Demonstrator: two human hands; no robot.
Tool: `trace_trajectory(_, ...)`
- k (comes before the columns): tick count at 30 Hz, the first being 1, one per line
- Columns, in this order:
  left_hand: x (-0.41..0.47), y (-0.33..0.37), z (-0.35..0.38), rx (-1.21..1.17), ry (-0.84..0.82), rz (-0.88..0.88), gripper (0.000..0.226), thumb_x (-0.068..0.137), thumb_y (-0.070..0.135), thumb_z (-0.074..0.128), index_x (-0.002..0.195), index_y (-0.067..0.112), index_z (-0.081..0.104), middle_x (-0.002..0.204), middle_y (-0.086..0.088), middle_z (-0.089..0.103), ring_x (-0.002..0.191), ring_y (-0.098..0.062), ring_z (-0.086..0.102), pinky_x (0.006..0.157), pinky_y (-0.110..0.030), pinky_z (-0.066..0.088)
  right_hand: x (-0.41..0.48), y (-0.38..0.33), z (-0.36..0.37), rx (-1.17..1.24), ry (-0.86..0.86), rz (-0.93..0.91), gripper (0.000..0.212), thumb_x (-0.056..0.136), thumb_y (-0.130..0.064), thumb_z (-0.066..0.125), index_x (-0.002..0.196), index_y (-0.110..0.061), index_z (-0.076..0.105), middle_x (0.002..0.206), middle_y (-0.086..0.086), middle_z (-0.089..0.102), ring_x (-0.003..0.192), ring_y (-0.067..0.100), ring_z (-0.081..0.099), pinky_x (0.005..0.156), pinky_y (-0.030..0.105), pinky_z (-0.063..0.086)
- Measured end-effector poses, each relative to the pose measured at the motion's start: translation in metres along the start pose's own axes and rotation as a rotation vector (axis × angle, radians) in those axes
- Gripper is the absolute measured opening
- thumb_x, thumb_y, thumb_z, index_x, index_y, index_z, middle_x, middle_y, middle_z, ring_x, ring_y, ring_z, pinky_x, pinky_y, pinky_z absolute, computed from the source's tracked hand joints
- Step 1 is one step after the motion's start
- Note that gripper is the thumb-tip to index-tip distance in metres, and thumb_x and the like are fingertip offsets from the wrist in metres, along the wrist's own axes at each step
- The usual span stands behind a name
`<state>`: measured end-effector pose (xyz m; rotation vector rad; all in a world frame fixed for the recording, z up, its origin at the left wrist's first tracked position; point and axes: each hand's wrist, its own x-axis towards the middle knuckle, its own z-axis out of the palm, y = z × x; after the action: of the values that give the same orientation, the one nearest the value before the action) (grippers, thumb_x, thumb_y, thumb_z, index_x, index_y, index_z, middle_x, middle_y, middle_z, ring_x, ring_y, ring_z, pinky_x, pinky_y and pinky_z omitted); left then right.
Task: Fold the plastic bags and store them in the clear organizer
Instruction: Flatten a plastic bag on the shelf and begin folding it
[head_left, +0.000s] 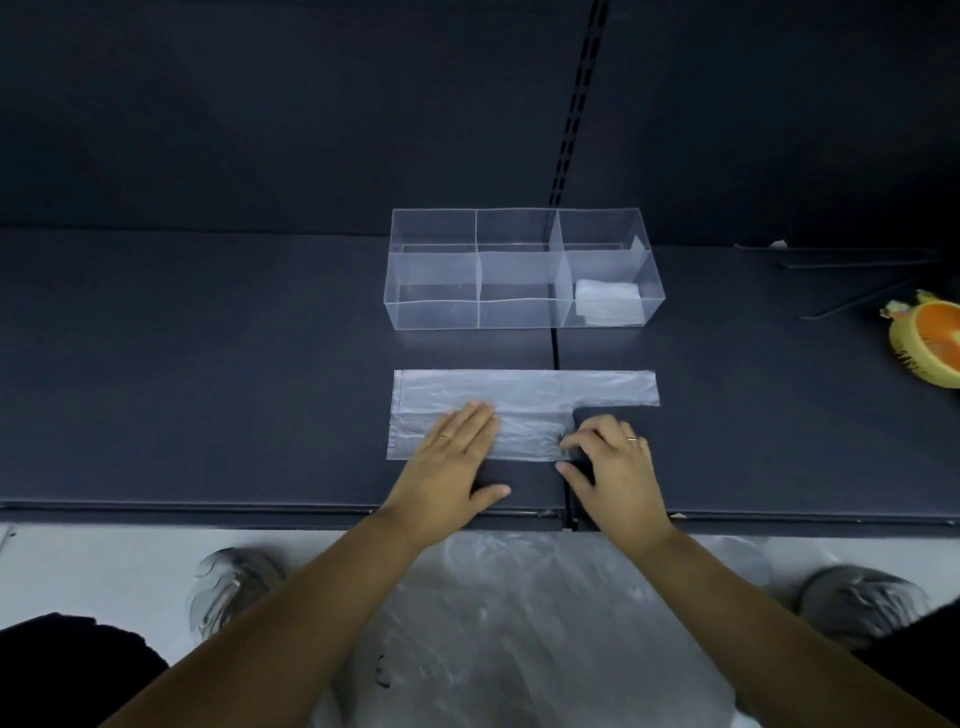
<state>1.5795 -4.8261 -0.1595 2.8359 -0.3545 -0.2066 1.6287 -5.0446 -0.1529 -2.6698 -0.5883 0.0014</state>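
One folded bag is stored in the clear organizer; next plastic bag, half-folded on the surface, is pressed flat-fingered by left hand and pinched by right hand.

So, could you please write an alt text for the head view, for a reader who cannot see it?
A person's left hand presses a flattened plastic bag on a dark table while the right hand pinches its right end. Behind it stands a clear organizer, with one folded bag inside at its right end.
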Motion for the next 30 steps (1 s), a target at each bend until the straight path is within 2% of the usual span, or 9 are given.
trace_trajectory(8, 0.005, 0.017, 0.012, -0.073, 0.116, -0.122, 0.071, 0.095, 0.052, 0.046, 0.151, 0.015, 0.022, 0.159, 0.002, 0.016, 0.147, -0.010, 0.011, 0.118, -0.022, -0.004, 0.018, -0.004, -0.010, 0.090, -0.160, 0.095, 0.010, 0.090, -0.007, 0.059, 0.084, -0.011, 0.066, 0.097, 0.004, 0.055, 0.096, 0.024, 0.052, 0.086, 0.034, 0.039)
trace_trajectory(10, 0.008, 0.021, 0.007, -0.043, 0.205, -0.125, 0.058, 0.088, 0.032, 0.068, 0.138, 0.011, 0.049, 0.146, -0.002, 0.045, 0.136, -0.014, 0.041, 0.115, -0.025, 0.023, 0.019, -0.003, -0.021, 0.146, -0.174, 0.107, 0.012, 0.090, -0.007, 0.059, 0.083, -0.011, 0.066, 0.096, 0.002, 0.055, 0.096, 0.023, 0.052, 0.089, 0.036, 0.041)
trace_trajectory(13, 0.009, 0.031, 0.002, 0.007, 0.351, -0.091, 0.054, 0.047, -0.004, 0.090, 0.098, 0.007, 0.076, 0.104, -0.005, 0.074, 0.097, -0.022, 0.070, 0.080, -0.035, 0.058, 0.015, -0.004, -0.032, 0.046, -0.116, 0.080, 0.003, 0.087, -0.014, 0.063, 0.088, -0.017, 0.063, 0.102, 0.000, 0.051, 0.102, 0.022, 0.051, 0.093, 0.032, 0.036)
trace_trajectory(17, 0.004, 0.044, 0.002, 0.084, 0.392, -0.045, 0.035, 0.046, 0.004, 0.088, 0.077, 0.013, 0.074, 0.082, 0.001, 0.074, 0.079, -0.018, 0.070, 0.070, -0.026, 0.055, 0.004, -0.020, -0.030, -0.076, -0.131, -0.110, 0.076, 0.071, -0.049, 0.073, 0.135, -0.019, 0.046, 0.139, -0.002, 0.039, 0.131, 0.018, 0.032, 0.113, 0.035, 0.008)
trace_trajectory(19, 0.000, 0.050, 0.001, 0.093, 0.377, -0.048, 0.032, 0.049, 0.010, 0.087, 0.078, 0.015, 0.075, 0.082, 0.004, 0.074, 0.078, -0.017, 0.070, 0.072, -0.025, 0.054, 0.000, -0.030, -0.019, -0.161, -0.233, -0.215, 0.079, 0.073, -0.046, 0.072, 0.141, -0.020, 0.041, 0.143, -0.005, 0.040, 0.134, 0.016, 0.032, 0.116, 0.036, -0.001)
trace_trajectory(21, -0.004, 0.051, -0.001, 0.062, 0.366, -0.062, 0.029, 0.054, 0.010, 0.085, 0.080, 0.017, 0.075, 0.082, 0.005, 0.074, 0.076, -0.016, 0.070, 0.073, -0.026, 0.054, -0.001, -0.034, -0.008, -0.122, -0.235, -0.209, 0.054, 0.080, -0.025, 0.069, 0.131, -0.019, 0.054, 0.134, -0.006, 0.051, 0.127, 0.019, 0.044, 0.115, 0.036, 0.014)
trace_trajectory(24, -0.009, 0.043, -0.011, -0.003, 0.312, -0.155, 0.014, 0.067, 0.007, 0.077, 0.072, 0.018, 0.072, 0.073, 0.003, 0.072, 0.070, -0.021, 0.068, 0.072, -0.030, 0.051, 0.003, -0.026, -0.008, 0.130, -0.087, -0.064, 0.020, 0.083, -0.003, 0.064, 0.097, -0.013, 0.073, 0.107, -0.004, 0.070, 0.102, 0.025, 0.062, 0.092, 0.039, 0.043)
trace_trajectory(28, -0.013, 0.001, -0.028, -0.457, 0.233, -0.529, 0.016, 0.088, 0.018, 0.065, 0.100, 0.019, 0.076, 0.100, -0.001, 0.074, 0.097, -0.020, 0.067, 0.088, -0.030, 0.048, 0.021, -0.008, -0.015, 0.486, -0.119, 0.309, 0.008, 0.088, -0.010, 0.066, 0.091, -0.011, 0.073, 0.096, 0.002, 0.073, 0.097, 0.020, 0.066, 0.088, 0.025, 0.048)
trace_trajectory(30, -0.016, -0.022, -0.034, -0.627, 0.205, -0.649, 0.013, 0.086, 0.018, 0.068, 0.095, 0.013, 0.076, 0.097, -0.005, 0.075, 0.098, -0.019, 0.067, 0.084, -0.026, 0.048, 0.033, 0.000, -0.014, 0.601, -0.141, 0.458, 0.016, 0.089, -0.014, 0.066, 0.088, 0.001, 0.068, 0.092, 0.014, 0.072, 0.095, 0.030, 0.066, 0.085, 0.030, 0.051)
